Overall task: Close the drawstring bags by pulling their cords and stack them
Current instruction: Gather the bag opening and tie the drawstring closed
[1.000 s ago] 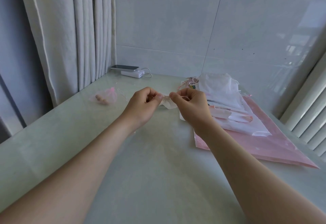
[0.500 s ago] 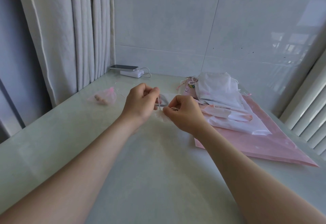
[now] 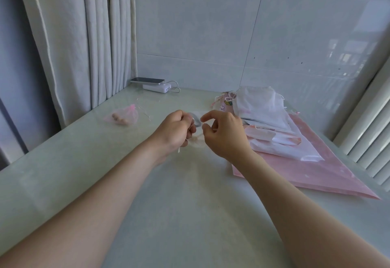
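Observation:
A small sheer white drawstring bag [image 3: 197, 121] lies between my hands at the table's middle, mostly hidden by them. My left hand [image 3: 176, 129] is curled round its thin white cord, whose end hangs below the fist. My right hand [image 3: 223, 134] pinches the cord on the other side, with the forefinger raised. A closed pink mesh bag [image 3: 124, 116] with round wooden beads inside lies to the left, apart from both hands. A heap of white and pink drawstring bags [image 3: 261, 107] sits to the right.
The heap rests on a large pink flat bag [image 3: 329, 175]. A phone on a white power bank [image 3: 154, 85] with a cable stands at the back by the tiled wall. A curtain [image 3: 84, 42] hangs on the left, white slats on the right.
Both hands have moved a little nearer to me and lower. The right forefinger has lifted, and the cord now shows between the hands and below the left fist.

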Action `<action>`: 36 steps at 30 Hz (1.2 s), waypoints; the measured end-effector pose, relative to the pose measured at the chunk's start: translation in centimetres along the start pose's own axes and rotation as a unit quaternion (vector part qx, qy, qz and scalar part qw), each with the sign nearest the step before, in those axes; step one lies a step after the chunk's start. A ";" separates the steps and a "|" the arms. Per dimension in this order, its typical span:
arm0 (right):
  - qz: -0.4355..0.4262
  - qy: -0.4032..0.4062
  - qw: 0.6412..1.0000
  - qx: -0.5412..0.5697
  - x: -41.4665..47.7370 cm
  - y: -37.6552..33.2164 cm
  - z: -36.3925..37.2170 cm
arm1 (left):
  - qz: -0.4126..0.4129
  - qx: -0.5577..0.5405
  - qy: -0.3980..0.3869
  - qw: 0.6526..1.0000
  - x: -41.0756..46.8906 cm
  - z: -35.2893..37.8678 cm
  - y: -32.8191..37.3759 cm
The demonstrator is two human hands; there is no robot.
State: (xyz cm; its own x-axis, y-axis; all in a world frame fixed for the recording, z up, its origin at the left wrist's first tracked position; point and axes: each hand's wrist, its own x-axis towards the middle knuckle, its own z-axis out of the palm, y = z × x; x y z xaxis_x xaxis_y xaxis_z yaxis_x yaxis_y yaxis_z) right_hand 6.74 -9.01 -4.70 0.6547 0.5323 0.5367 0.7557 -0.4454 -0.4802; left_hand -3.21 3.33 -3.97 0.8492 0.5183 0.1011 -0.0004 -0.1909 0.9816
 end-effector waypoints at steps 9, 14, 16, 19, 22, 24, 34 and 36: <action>0.060 -0.107 0.942 0.311 -0.3 -1.1 -2.0 | 0.053 0.019 -0.022 0.998 -0.2 -0.1 -0.1; 0.057 -0.102 0.954 0.276 0.0 -0.8 -2.0 | 0.047 0.017 -0.036 0.998 -0.4 -0.1 0.0; 0.063 -0.077 0.963 0.248 0.0 -0.7 -2.0 | 0.053 0.020 -0.035 0.998 -0.3 -0.1 -0.1; 0.063 -0.036 0.973 0.219 0.0 -0.8 -1.8 | 0.067 0.008 -0.023 0.997 -0.1 -0.1 -0.3; 0.062 0.001 0.978 0.197 0.1 -1.1 -1.5 | 0.072 0.005 -0.031 0.997 -0.1 -0.2 -0.3; 0.064 0.024 0.981 0.179 0.1 -1.0 -1.3 | 0.073 0.017 -0.041 0.996 -0.1 -0.4 -0.3; 0.066 0.018 0.986 0.153 0.5 -0.7 -1.7 | 0.128 0.120 -0.027 0.984 -0.5 -0.5 0.1; 0.057 -0.013 0.989 0.139 0.5 -0.6 -2.0 | 0.129 0.154 -0.008 0.980 -0.5 -0.4 0.1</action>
State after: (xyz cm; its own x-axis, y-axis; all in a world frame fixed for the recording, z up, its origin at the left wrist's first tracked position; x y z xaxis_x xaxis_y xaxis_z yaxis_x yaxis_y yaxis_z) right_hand 6.62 -9.90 -2.76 0.7325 0.5097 0.4513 0.6403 -0.2906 -0.7111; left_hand -3.88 3.36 -3.85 0.8496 0.4083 0.3339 -0.0579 -0.5570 0.8285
